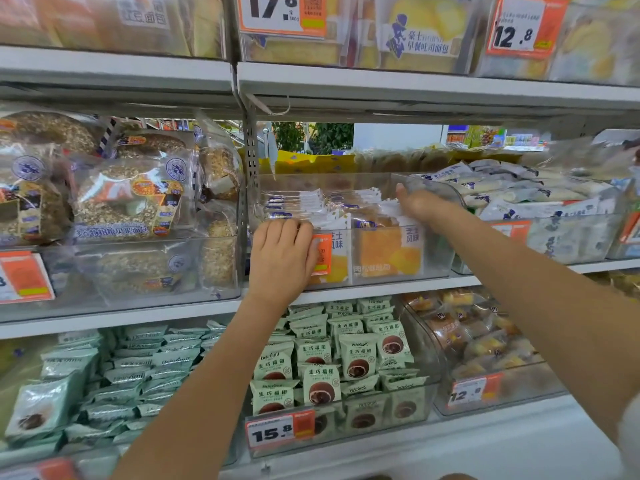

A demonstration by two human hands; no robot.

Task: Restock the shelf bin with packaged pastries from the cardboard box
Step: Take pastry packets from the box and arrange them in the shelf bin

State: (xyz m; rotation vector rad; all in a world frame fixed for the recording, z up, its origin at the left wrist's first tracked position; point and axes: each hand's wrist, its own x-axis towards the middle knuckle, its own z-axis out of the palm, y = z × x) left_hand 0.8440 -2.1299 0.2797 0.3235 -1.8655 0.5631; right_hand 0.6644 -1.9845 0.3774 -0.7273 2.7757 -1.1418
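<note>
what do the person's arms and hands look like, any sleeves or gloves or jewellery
Both hands are bare: no gloves, and no rings or watch visible on the left hand or the right hand. Both forearms are uncovered as far as the frame shows. A bit of pale fabric shows at the lower right edge, possibly a short sleeve.

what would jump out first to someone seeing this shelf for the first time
Two bare hands reach into the clear bin at centre: the left hand rests on its front edge, the right hand on the packaged pastries inside. Below sits an orange 15.8 price tag.
</note>
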